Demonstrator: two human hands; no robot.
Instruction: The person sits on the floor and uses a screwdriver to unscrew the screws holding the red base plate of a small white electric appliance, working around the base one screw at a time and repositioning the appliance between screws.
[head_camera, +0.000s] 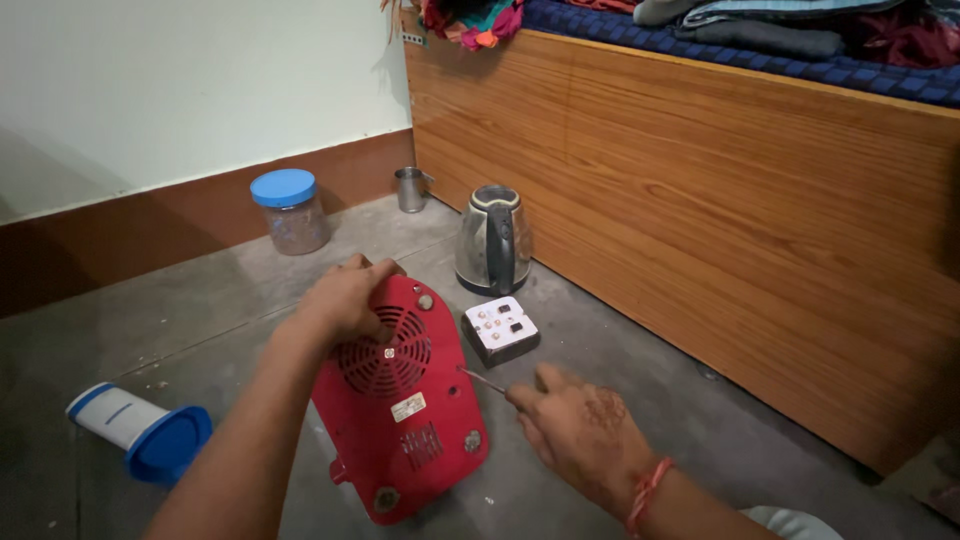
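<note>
A red plastic appliance (405, 420) with a round vent grille lies bottom side up on the grey floor. My left hand (345, 298) rests on its far upper edge and grips it. My right hand (575, 425) is to its right, fingers closed around a thin metal screwdriver (483, 381). The tool's tip touches the right edge of the red casing. A red thread band circles my right wrist.
A steel electric kettle (492, 240) and a white switch box (501, 328) sit just beyond the appliance. A blue-lidded jar (289, 210) and a steel cup (410, 188) stand by the wall. A white-and-blue container (140, 425) lies at left. A wooden bed frame (720, 210) runs along the right.
</note>
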